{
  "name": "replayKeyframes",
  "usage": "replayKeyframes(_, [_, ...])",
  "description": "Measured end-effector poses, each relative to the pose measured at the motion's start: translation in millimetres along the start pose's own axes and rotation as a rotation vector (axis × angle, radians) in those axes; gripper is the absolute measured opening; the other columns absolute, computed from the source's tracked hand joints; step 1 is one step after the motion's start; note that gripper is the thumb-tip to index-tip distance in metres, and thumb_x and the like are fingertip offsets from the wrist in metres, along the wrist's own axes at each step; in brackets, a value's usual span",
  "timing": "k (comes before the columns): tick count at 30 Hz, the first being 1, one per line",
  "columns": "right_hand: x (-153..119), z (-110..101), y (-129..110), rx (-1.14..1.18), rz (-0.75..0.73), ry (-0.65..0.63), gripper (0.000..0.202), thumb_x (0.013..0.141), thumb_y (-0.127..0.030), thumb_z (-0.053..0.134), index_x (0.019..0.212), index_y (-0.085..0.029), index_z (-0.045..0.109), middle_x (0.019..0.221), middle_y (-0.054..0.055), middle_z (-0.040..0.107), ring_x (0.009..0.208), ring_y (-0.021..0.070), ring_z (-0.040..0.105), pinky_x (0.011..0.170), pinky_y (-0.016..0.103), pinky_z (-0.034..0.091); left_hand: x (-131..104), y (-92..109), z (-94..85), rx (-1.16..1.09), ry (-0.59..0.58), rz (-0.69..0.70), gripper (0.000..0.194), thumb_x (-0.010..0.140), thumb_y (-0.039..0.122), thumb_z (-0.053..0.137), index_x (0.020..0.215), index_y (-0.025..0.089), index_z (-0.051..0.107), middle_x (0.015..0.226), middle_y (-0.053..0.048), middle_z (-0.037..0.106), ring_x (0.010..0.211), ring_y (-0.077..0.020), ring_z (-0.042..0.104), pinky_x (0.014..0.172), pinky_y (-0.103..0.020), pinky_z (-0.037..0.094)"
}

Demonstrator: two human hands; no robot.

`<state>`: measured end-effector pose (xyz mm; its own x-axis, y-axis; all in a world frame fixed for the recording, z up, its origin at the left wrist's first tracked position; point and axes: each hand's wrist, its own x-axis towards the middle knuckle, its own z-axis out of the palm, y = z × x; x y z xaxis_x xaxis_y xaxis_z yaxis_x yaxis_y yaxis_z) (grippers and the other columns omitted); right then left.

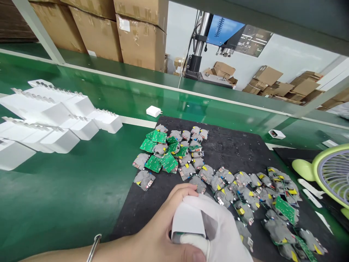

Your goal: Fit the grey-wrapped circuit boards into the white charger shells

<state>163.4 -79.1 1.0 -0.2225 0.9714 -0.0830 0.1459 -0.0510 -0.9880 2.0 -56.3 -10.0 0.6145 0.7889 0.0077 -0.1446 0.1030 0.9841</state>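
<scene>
Near the near left part of the black mat, we had a white housing between our two hands, its open end turned toward us and a sliver of green showing just inside the mouth. Our left hand, with a metal bangle at the wrist, was wrapped around the housing, fingers bent over its far side and thumb on the near side, so the grip was closed on it. Our right hand, in a white glove, touched the housing from the other side, one gloved digit lying at the open mouth and another reaching along the far end; the loose cloth hid the rest, and we could not tell how firmly it gripped. Beyond our hands, grey-coated circuit boards spread from the mat's far left part toward its right edge, and several green boards lay face down among them near the far left corner. Just outside that corner, a single white charger rested on the green bench, while rows of white chargers, prongs upward, stood toward the bench's left end. An open white case lay by the mat's far right corner, and a light-green fan stood beyond the mat's right edge.
</scene>
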Motion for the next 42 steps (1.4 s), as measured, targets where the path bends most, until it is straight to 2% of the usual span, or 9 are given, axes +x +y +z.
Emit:
replayKeyframes(4, [1.3,-0.1,1.2,0.012,-0.002,0.000,0.029,0.088,-0.032,0.052,0.112,-0.016,0.054,0.113,0.007,0.056,0.097,0.0188,0.057,0.082,0.038,0.050,1.9,-0.8,-0.6,-0.020,-0.074,-0.013,0.059,0.070,0.050,0.066,0.116,0.025,0.039,0.118,-0.008,0.034,0.107,-0.0237,0.044,0.086,-0.033,0.038])
replayKeyframes(8, [1.0,-0.6,-1.0,0.029,0.009,-0.001,0.027,0.088,-0.032,0.052,0.110,-0.017,0.055,0.113,0.007,0.056,0.097,0.0184,0.057,0.082,0.037,0.049,1.5,-2.1,-0.8,0.001,-0.071,0.018,0.055,0.073,0.053,0.061,0.114,0.025,0.038,0.112,-0.006,0.034,0.117,-0.0265,0.035,0.091,-0.035,0.033])
replayKeyframes(16, [1.4,-0.2,-7.5,0.093,0.086,0.002,0.026,0.088,-0.033,0.051,0.110,-0.018,0.056,0.113,0.007,0.056,0.098,0.0182,0.057,0.082,0.036,0.050,1.7,-7.2,-1.5,0.052,-0.051,0.072,0.046,0.076,0.052,0.058,0.109,0.024,0.043,0.117,-0.007,0.035,0.114,-0.0248,0.037,0.092,-0.036,0.031])
replayKeyframes(21, [7.3,-3.0,-5.2,0.174,0.159,-0.015,0.030,0.088,-0.037,0.052,0.107,-0.015,0.057,0.104,0.006,0.061,0.089,0.0168,0.060,0.077,0.035,0.051,5.1,-2.1,-0.7,-0.177,-0.090,-0.152,0.065,0.071,0.048,0.066,0.122,0.025,0.034,0.111,-0.006,0.053,0.104,-0.0232,0.051,0.087,-0.036,0.037])
replayKeyframes(24, [10.6,-4.6,-2.3,0.234,0.206,-0.041,0.038,0.086,-0.047,0.049,0.093,-0.012,0.063,0.083,0.006,0.065,0.073,0.0159,0.063,0.070,0.030,0.053,5.5,1.3,1.2,-0.101,0.003,-0.231,0.067,0.070,0.043,0.069,0.127,0.025,0.038,0.113,-0.007,0.056,0.093,-0.0209,0.057,0.087,-0.037,0.041])
replayKeyframes(27, [15.4,-4.5,-1.1,0.407,0.340,-0.146,0.058,0.088,-0.056,0.033,0.084,-0.009,0.065,0.070,0.008,0.065,0.057,0.0152,0.063,0.057,0.027,0.053,6.2,-0.8,2.9,-0.085,0.031,-0.315,0.065,0.076,0.046,0.061,0.131,0.022,0.038,0.104,-0.008,0.060,0.065,-0.0128,0.057,0.067,-0.032,0.050])
replayKeyframes(31, [20.8,-5.6,-3.1,0.515,0.417,-0.222,0.063,0.086,-0.060,0.032,0.087,-0.007,0.067,0.072,0.011,0.066,0.054,0.0143,0.065,0.055,0.025,0.053,7.7,-6.0,3.1,-0.090,0.005,-0.322,0.070,0.075,0.051,0.059,0.133,0.018,0.037,0.085,-0.005,0.062,0.054,-0.0101,0.055,0.055,-0.025,0.048])
replayKeyframes(37, [19.2,-9.7,-0.4,0.441,0.434,-0.258,0.060,0.076,-0.062,0.051,0.085,-0.006,0.070,0.059,0.009,0.066,0.057,0.0165,0.067,0.054,0.023,0.052,5.8,-4.4,4.5,-0.150,0.034,-0.331,0.054,0.074,0.057,0.057,0.107,0.015,0.056,0.068,0.000,0.057,0.055,-0.0113,0.056,0.054,-0.023,0.049])
replayKeyframes(42, [11.8,-9.8,3.1,0.418,0.430,-0.230,0.067,0.081,-0.064,0.040,0.085,-0.004,0.070,0.057,0.009,0.065,0.055,0.0168,0.067,0.055,0.025,0.053,4.0,-5.3,6.5,-0.130,0.051,-0.314,0.049,0.072,0.060,0.057,0.095,0.016,0.055,0.069,0.001,0.054,0.055,-0.0106,0.057,0.054,-0.023,0.050])
